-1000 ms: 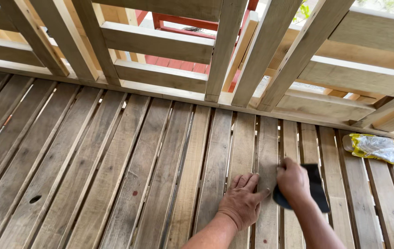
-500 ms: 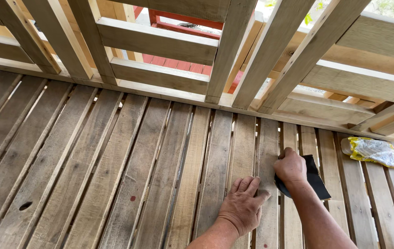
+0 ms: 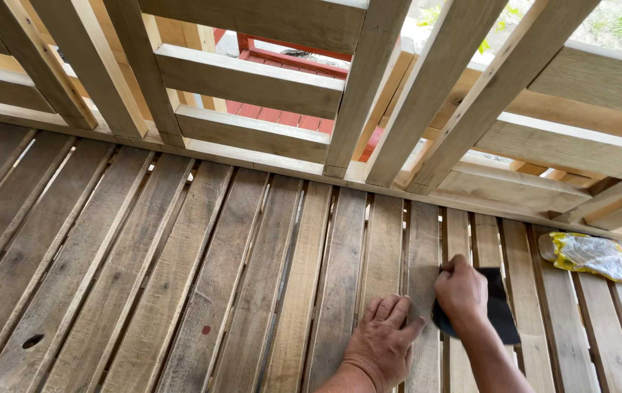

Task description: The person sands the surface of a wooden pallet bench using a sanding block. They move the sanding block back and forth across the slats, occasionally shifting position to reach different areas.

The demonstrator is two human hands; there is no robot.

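Sandpaper (image 3: 499, 311), gripped by right hand (image 3: 461, 290) fingers, is pushed further up the slat (image 3: 423, 255) at lower right; left hand (image 3: 382, 342) is kept flat, fingers spread; sanding is continued.

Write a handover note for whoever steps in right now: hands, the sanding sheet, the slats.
Left hand: flat on the slatted wood surface, fingers spread, holding nothing.
Right hand: grip closed on a dark sanding sheet, pressed to a slat near the lattice rail.
Yellow plastic bag lies at far right, untouched.
Done or left: slats look weathered throughout; the sanded extent cannot be told.
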